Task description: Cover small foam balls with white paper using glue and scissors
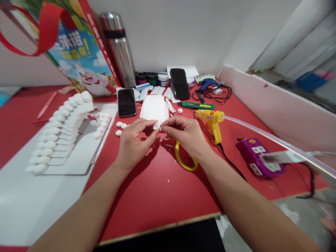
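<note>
Two bare hands meet over the middle of the red counter (162,197), between its front edge and the wall, with a small white piece (156,126) at their fingertips. The left hand (131,140) pinches it between thumb and forefinger; the right hand (185,134) nips its other side, probably because something so slight needs steadying from both sides.

The yellow glue gun (215,127) lies just beyond the right hand, within easy reach, I'd say, its long translucent stick (265,134) running out past the counter's right edge. Near the left edge, a stepped white model (65,140) sits on a pale board (39,206), seemingly set aside to protect its rows of white discs. A few loose discs (118,133) lie beside the left hand, handy for picking up.

The fingers cover much of the small piece, so I can't make out its full shape, or whether the right fingertips grip a separate scrap. The right hand and wrist hide part of a yellow ring (187,165).
</note>
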`<state>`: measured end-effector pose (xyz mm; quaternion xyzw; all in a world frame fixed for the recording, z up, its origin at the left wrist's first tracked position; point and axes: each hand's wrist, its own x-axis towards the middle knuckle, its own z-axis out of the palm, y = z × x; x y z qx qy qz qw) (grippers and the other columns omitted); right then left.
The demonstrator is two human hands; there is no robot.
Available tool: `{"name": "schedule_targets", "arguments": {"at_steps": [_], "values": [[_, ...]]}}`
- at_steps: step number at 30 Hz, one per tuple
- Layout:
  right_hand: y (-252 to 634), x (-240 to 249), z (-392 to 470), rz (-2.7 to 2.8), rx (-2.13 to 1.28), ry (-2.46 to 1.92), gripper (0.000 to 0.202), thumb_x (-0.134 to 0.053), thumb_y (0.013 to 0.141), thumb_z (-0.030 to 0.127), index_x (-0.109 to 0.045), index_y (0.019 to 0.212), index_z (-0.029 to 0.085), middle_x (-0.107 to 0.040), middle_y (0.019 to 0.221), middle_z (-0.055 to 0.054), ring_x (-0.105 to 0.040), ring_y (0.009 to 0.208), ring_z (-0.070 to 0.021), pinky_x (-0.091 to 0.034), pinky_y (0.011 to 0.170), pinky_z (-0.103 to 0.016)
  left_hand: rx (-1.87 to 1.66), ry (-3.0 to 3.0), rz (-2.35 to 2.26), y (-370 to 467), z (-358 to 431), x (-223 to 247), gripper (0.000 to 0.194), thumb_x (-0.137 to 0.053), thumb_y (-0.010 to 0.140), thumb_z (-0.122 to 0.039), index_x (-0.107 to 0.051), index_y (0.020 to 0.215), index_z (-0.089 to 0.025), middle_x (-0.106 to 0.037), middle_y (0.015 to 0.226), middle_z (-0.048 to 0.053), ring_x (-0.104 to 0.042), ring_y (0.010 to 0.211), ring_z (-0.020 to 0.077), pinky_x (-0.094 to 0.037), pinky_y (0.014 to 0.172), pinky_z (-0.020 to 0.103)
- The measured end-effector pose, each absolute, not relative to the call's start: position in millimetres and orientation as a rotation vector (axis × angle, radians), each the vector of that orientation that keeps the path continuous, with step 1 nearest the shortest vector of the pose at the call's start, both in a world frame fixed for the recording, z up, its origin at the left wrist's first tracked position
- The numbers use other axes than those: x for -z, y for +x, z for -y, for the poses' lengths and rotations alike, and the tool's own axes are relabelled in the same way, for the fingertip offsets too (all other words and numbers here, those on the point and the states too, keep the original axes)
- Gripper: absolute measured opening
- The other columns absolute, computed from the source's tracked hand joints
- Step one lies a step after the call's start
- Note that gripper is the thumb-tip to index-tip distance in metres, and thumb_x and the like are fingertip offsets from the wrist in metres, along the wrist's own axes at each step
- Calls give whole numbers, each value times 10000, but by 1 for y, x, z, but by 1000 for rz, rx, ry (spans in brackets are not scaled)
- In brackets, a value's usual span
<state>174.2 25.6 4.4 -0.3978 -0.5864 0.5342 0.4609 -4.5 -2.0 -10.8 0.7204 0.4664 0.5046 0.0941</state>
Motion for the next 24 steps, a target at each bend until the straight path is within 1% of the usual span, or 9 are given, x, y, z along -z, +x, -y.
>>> {"name": "schedule_targets", "arguments": {"at_steps": [3, 6, 9, 12, 14, 18, 24], "values": [[174, -6, -25, 1376, -1364, -961, 103, -782, 783, 240, -739, 822, 155, -678, 699, 17, -560, 589, -85, -443, 591, -242, -1478, 2214, -1402, -4, 2, 10, 196, -669, 899, -156, -739, 1082, -147, -712, 887, 46, -635, 756, 134, -522, 747, 273], [172, -5, -24, 1311, -1407, -941, 165, -816, 762, 271, -728, 845, 158, -693, 730, 15, -582, 596, -85, -457, 581, -234, -1459, 2244, -1394, -2, 3, 9, 205, -658, 899, -131, -735, 1088, -144, -722, 948, 69, -649, 803, 145, -527, 758, 275], [170, -3, -24, 1316, -1446, -953, 217, -844, 742, 310, -731, 840, 153, -698, 717, 5, -604, 608, -95, -476, 587, -234, -1444, 2273, -1384, -1, 5, 9, 202, -656, 907, -134, -739, 1091, -150, -730, 979, 75, -668, 874, 162, -534, 783, 279], [172, -1, -24, 1294, -1497, -952, 247, -852, 739, 349, -731, 834, 155, -687, 667, 6, -599, 577, -101, -484, 558, -235, -1449, 2220, -1369, -1, 5, 9, 207, -675, 908, -151, -745, 1103, -139, -728, 955, 72, -666, 829, 151, -536, 777, 275], [174, 1, -25, 1266, -1541, -940, 262, -856, 741, 362, -734, 849, 156, -696, 680, -3, -619, 596, -111, -504, 561, -239, -1457, 2174, -1347, -1, 4, 10, 212, -688, 907, -164, -748, 1109, -144, -733, 952, 68, -665, 803, 144, -538, 773, 275], [177, 4, -27, 1193, -1650, -902, 265, -871, 732, 352, -733, 871, 174, -707, 724, -3, -639, 618, -114, -544, 590, -250, -1478, 2164, -1309, -2, 3, 12, 205, -688, 910, -173, -763, 1101, -177, -761, 995, 69, -698, 868, 159, -549, 805, 283], [176, 5, -28, 1065, -1750, -931, 312, -923, 647, 331, -720, 817, 167, -684, 681, 4, -605, 575, -106, -534, 552, -248, -1442, 2156, -1338, 1, 5, 12, 203, -676, 918, -193, -775, 1095, -203, -774, 1014, 74, -710, 902, 171, -554, 813, 287]]}}
